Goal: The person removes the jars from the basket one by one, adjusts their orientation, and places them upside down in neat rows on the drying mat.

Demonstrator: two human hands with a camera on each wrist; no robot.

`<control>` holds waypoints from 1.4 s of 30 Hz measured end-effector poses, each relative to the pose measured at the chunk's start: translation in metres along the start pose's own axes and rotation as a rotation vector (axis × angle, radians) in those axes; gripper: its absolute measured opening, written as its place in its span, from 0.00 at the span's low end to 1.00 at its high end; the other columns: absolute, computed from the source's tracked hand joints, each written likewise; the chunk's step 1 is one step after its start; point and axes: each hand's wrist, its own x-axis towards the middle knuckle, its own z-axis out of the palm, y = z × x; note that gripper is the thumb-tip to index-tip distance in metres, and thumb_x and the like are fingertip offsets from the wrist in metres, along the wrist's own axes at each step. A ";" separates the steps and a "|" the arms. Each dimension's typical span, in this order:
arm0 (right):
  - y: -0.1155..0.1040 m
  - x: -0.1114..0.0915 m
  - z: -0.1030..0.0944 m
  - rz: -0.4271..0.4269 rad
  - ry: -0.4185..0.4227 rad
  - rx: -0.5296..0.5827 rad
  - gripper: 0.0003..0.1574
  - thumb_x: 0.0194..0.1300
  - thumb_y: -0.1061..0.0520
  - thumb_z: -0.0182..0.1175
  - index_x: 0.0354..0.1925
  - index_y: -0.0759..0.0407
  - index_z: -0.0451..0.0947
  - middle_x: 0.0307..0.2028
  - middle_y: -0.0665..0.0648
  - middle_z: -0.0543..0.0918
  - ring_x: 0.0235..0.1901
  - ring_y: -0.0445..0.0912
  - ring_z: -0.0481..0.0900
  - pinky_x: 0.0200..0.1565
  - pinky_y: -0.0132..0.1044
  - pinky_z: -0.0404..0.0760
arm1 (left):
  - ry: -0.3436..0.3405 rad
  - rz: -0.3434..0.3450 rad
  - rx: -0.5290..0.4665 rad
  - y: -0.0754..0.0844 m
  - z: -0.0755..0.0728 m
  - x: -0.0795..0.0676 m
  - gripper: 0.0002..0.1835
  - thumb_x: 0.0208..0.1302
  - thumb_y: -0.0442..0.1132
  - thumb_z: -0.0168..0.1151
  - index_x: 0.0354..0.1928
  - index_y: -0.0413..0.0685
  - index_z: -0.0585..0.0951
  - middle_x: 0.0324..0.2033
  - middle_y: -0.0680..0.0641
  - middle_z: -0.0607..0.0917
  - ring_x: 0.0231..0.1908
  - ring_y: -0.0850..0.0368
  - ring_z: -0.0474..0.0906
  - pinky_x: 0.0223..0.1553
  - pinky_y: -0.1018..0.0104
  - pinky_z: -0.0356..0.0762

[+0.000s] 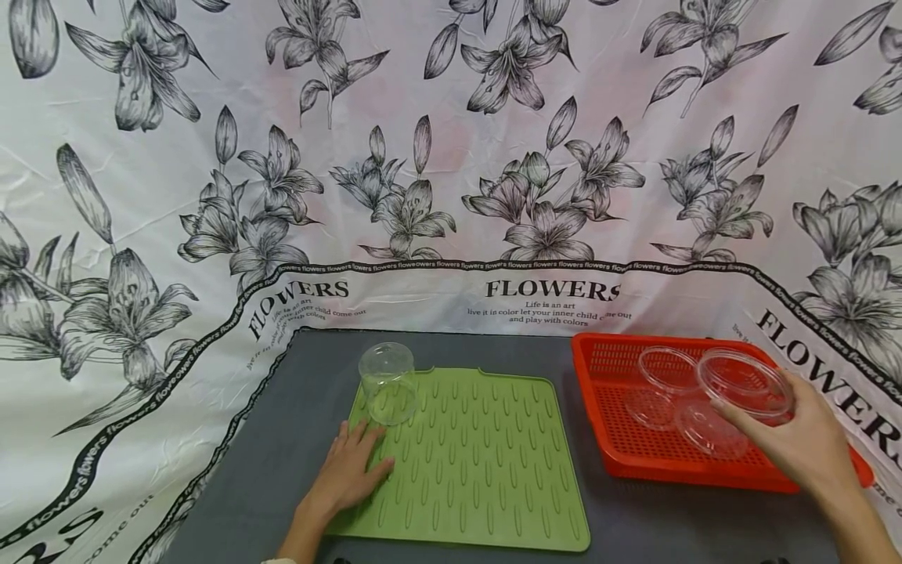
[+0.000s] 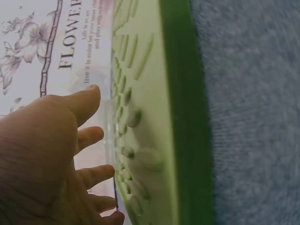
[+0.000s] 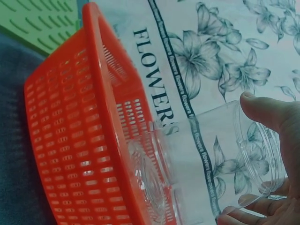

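My right hand [image 1: 806, 435] grips a clear plastic jar [image 1: 740, 411] around its rim, thumb on the near side, over the right part of a red basket [image 1: 676, 470]. In the right wrist view the fingers curl under the jar's thick rim [image 3: 262, 161]. Another clear jar [image 1: 658, 384] stands inside the basket, left of the held one. On the back left corner of a green ribbed mat [image 1: 479, 462] stands a third clear jar [image 1: 387, 384]. My left hand [image 1: 348, 470] lies at the mat's left edge with fingers spread, just in front of that jar, holding nothing.
A dark grey tabletop [image 1: 254, 462] lies under the mat and basket, with a strip of it between them. White flower-printed cloth [image 1: 423, 157] hangs behind and along both sides. The basket has raised, perforated walls.
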 end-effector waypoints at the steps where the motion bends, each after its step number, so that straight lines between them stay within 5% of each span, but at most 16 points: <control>1: -0.001 0.000 0.000 -0.005 0.000 0.002 0.72 0.64 0.33 0.66 0.79 0.71 0.36 0.73 0.84 0.52 0.61 0.78 0.60 0.51 0.76 0.66 | 0.010 0.006 0.005 0.001 0.000 -0.001 0.31 0.71 0.55 0.62 0.71 0.51 0.72 0.75 0.30 0.62 0.77 0.23 0.42 0.73 0.25 0.47; 11: -0.013 -0.004 -0.002 -0.026 -0.013 0.007 0.72 0.64 0.33 0.66 0.80 0.68 0.36 0.73 0.83 0.54 0.63 0.78 0.60 0.54 0.78 0.64 | 0.137 0.099 0.044 0.013 -0.006 -0.002 0.31 0.73 0.59 0.58 0.69 0.49 0.75 0.68 0.38 0.75 0.72 0.34 0.65 0.72 0.35 0.61; 17: -0.023 -0.007 -0.001 -0.090 0.010 0.027 0.70 0.62 0.36 0.70 0.80 0.67 0.40 0.71 0.83 0.58 0.59 0.76 0.64 0.49 0.72 0.69 | 0.171 0.084 0.026 0.023 -0.009 -0.004 0.33 0.73 0.65 0.54 0.71 0.54 0.74 0.68 0.46 0.76 0.71 0.42 0.69 0.67 0.39 0.70; 24: -0.036 -0.011 -0.002 -0.139 0.015 0.035 0.69 0.60 0.38 0.72 0.81 0.65 0.45 0.67 0.81 0.63 0.52 0.70 0.69 0.39 0.46 0.70 | 0.236 0.094 0.005 0.037 -0.016 -0.006 0.32 0.71 0.65 0.57 0.71 0.59 0.73 0.66 0.49 0.80 0.65 0.45 0.76 0.61 0.40 0.77; 28: -0.045 -0.016 -0.003 -0.145 -0.014 0.047 0.68 0.61 0.38 0.71 0.81 0.61 0.44 0.69 0.79 0.63 0.54 0.70 0.68 0.41 0.52 0.72 | 0.272 0.109 -0.013 0.046 -0.019 -0.006 0.31 0.69 0.65 0.60 0.69 0.62 0.74 0.64 0.51 0.81 0.62 0.48 0.80 0.57 0.42 0.80; 35: -0.065 -0.024 -0.005 -0.222 -0.003 0.058 0.62 0.56 0.40 0.76 0.77 0.58 0.57 0.62 0.70 0.71 0.47 0.51 0.73 0.32 0.27 0.69 | 0.323 0.175 -0.015 0.064 -0.024 -0.004 0.30 0.67 0.63 0.63 0.67 0.61 0.77 0.63 0.52 0.82 0.62 0.48 0.80 0.57 0.43 0.80; 38: -0.075 -0.027 -0.003 -0.250 -0.012 0.065 0.62 0.55 0.40 0.77 0.77 0.59 0.57 0.62 0.70 0.71 0.51 0.58 0.73 0.33 0.30 0.73 | 0.337 0.204 0.003 0.071 -0.025 -0.001 0.29 0.66 0.61 0.65 0.66 0.61 0.78 0.62 0.52 0.82 0.62 0.49 0.80 0.57 0.44 0.80; 42: -0.085 -0.030 0.001 -0.270 -0.029 0.065 0.64 0.55 0.39 0.76 0.78 0.59 0.55 0.64 0.70 0.70 0.54 0.65 0.71 0.39 0.47 0.76 | 0.382 0.275 0.023 0.079 -0.024 0.005 0.28 0.65 0.58 0.67 0.64 0.60 0.79 0.60 0.52 0.84 0.60 0.51 0.81 0.56 0.48 0.82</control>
